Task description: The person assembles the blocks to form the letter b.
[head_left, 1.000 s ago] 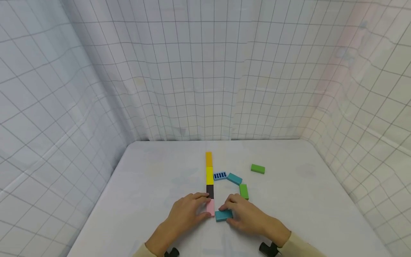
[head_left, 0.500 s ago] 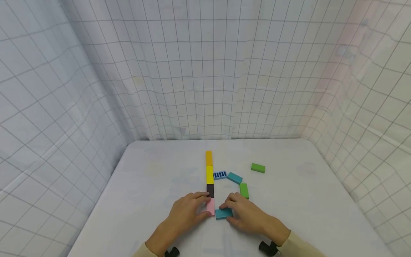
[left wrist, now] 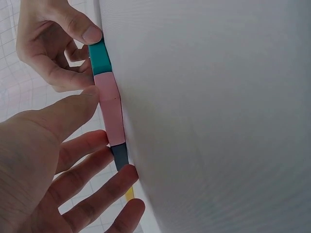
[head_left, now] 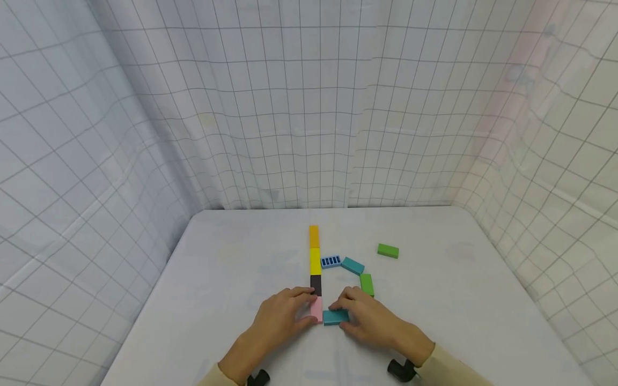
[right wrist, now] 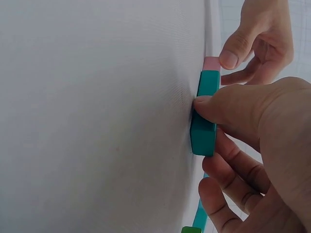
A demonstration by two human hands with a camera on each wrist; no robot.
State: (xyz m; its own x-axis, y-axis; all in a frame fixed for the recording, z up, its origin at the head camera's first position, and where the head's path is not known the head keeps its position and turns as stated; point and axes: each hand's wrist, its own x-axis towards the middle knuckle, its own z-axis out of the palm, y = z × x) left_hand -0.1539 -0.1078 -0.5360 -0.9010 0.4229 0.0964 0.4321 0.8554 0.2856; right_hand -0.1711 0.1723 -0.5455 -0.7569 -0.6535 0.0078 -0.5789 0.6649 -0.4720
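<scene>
In the head view, my right hand (head_left: 367, 316) pinches a teal block (head_left: 333, 318) lying crosswise. The right wrist view shows the thumb on this teal block's (right wrist: 204, 138) near side. The block's left end stands against or very close to the pink block (head_left: 316, 312). My left hand (head_left: 285, 317) rests along the pink block's left side, thumb near its lower end. Its fingers look fairly straight in the left wrist view, touching the pink block (left wrist: 112, 116) and reaching the black block (head_left: 315, 283). Yellow (head_left: 315, 261) and orange (head_left: 314, 236) blocks continue the straight column.
A blue slotted block (head_left: 330, 261), a second teal block (head_left: 353, 266) and a green block (head_left: 367, 284) curve out right of the column. Another green block (head_left: 388, 250) lies apart, farther right. Gridded white curtains (head_left: 328, 107) surround the white table (head_left: 241, 252).
My right hand has slid the teal block slightly away from me, so it lies straighter and nearer the level of the pink block's lower end. The left hand stays in place.
</scene>
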